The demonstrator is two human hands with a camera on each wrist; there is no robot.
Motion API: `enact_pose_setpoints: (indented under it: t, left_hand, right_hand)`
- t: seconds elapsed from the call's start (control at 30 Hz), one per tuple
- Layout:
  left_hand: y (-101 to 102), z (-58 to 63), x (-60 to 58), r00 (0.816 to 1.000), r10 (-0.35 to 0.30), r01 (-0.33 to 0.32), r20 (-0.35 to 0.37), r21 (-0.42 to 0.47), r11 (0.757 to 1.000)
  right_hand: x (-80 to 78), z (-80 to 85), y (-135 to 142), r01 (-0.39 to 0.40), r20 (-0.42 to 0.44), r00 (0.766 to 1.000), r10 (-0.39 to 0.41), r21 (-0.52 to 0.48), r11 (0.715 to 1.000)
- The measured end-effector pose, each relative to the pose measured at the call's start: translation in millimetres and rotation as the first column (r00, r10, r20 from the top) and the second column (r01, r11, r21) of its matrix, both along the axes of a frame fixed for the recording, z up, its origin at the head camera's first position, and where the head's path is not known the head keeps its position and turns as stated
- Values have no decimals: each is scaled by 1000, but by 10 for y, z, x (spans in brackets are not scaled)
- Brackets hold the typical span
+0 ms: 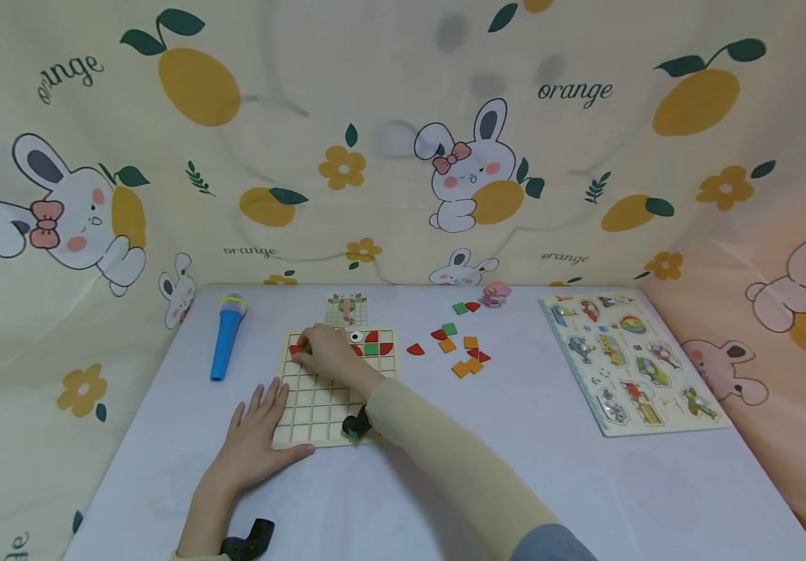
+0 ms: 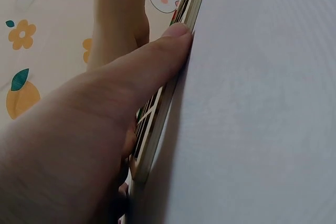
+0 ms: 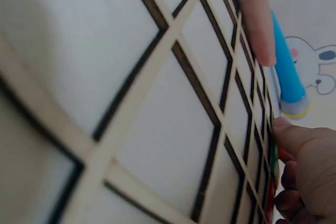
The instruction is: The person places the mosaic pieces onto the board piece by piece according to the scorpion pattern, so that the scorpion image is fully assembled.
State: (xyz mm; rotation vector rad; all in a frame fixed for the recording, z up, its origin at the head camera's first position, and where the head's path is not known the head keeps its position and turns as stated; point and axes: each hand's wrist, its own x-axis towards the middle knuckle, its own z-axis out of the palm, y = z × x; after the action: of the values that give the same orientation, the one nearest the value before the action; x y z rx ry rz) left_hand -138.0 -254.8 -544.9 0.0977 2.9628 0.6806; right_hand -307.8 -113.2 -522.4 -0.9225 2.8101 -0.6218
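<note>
Your left hand (image 1: 250,444) spreads, your right hand's fingers (image 1: 315,335) curl, hold unclear: brushing sideways could shift the red piece (image 1: 294,350) alongside!

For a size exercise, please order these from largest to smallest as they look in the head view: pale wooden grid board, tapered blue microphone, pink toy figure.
Pale wooden grid board
Tapered blue microphone
Pink toy figure

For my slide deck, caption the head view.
Left hand against a gridded board, right hand near its far left corner.
</note>
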Motion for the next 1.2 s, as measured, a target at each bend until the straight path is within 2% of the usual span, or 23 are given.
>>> enact_pose_setpoints:
  t: [0.33,0.6,0.9,1.2]
  left_hand:
    - [13,16,3,1000,-1,1,10,10,1000]
    - [13,-8,-7,1000,-1,1,8,10,1000]
    - [10,2,-2,1000,3,-3,13,1,1000]
    - [18,10,6,1000,-2,2,4,2,1000]
  right_hand:
    - [6,2,-42,16,-5,1000,-16,38,999]
    - [25,20,-21,24,-67,998,-19,82,996]
    - [55,19,-46,79,-68,995,-73,82,994]
    - [75,16,-41,64,-53,997,-61,57,996]
